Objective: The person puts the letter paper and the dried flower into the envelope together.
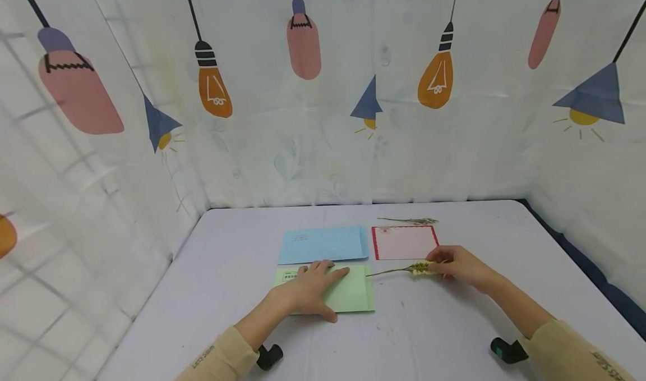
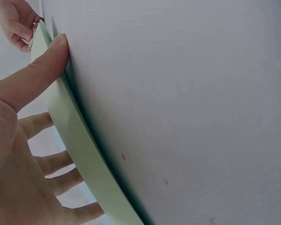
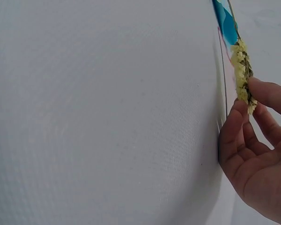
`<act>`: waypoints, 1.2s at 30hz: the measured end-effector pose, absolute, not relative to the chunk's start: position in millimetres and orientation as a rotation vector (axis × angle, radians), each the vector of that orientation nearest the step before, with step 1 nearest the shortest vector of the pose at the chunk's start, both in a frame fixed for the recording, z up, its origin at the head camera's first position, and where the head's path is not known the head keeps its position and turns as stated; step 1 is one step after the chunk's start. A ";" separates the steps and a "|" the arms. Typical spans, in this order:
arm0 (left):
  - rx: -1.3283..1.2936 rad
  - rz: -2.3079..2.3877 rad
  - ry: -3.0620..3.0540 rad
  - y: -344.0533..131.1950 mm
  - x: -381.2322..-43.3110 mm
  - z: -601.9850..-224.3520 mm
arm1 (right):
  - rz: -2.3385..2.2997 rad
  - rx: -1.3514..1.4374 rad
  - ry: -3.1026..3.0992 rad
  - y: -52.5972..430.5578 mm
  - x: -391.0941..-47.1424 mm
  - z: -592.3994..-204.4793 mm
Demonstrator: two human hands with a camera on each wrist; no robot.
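My left hand (image 1: 314,290) lies spread over a light green envelope (image 1: 357,299), the thumb at its near edge and the other fingers reaching across it. In the left wrist view, the green envelope (image 2: 75,126) runs edge-on under the fingertips (image 2: 61,44). My right hand (image 1: 456,266) pinches a sprig of dried yellow flowers (image 1: 420,268) by its blossom end, between thumb and fingers. Its thin stem points left, with the tip at the green envelope's right edge. The right wrist view shows the yellow flower cluster (image 3: 242,70) held near its end.
Behind the green envelope lies a blue envelope (image 1: 323,245). A pink card with a red border (image 1: 404,243) is right of it, and another dried sprig (image 1: 414,221) lies behind the card. Small crumbs dot the white table (image 1: 429,336). A patterned curtain (image 1: 323,162) hangs behind.
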State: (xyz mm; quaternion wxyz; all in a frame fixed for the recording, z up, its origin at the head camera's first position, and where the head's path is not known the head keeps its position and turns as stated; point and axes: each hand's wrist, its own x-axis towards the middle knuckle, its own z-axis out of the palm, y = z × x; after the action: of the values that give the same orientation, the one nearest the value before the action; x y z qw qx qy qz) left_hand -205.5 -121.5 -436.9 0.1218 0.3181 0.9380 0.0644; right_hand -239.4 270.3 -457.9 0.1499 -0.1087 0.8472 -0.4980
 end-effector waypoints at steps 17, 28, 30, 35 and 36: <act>0.929 0.199 2.729 -123.2 -205.4 -436.5 | -1.432 -0.341 2.398 261.1 -234.5 -451.5; 0.940 0.206 2.732 -123.9 -208.0 -439.7 | -1.408 -0.392 2.404 247.5 -237.0 -456.2; 0.940 0.208 2.733 -123.9 -208.4 -440.1 | -1.413 -0.385 2.398 244.5 -236.5 -455.5; 0.940 0.209 2.730 -123.7 -208.5 -439.2 | -1.440 -0.378 2.357 236.1 -233.3 -454.4; 0.940 0.208 2.730 -123.7 -208.6 -439.0 | -1.442 -0.375 2.348 234.4 -232.8 -455.1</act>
State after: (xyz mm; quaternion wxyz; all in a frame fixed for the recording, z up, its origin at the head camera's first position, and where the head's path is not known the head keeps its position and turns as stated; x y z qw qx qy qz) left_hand -208.6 -123.7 -439.0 0.1233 0.3222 0.9359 0.0712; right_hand -232.8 234.4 -455.1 0.1795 -0.1325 0.8306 -0.5103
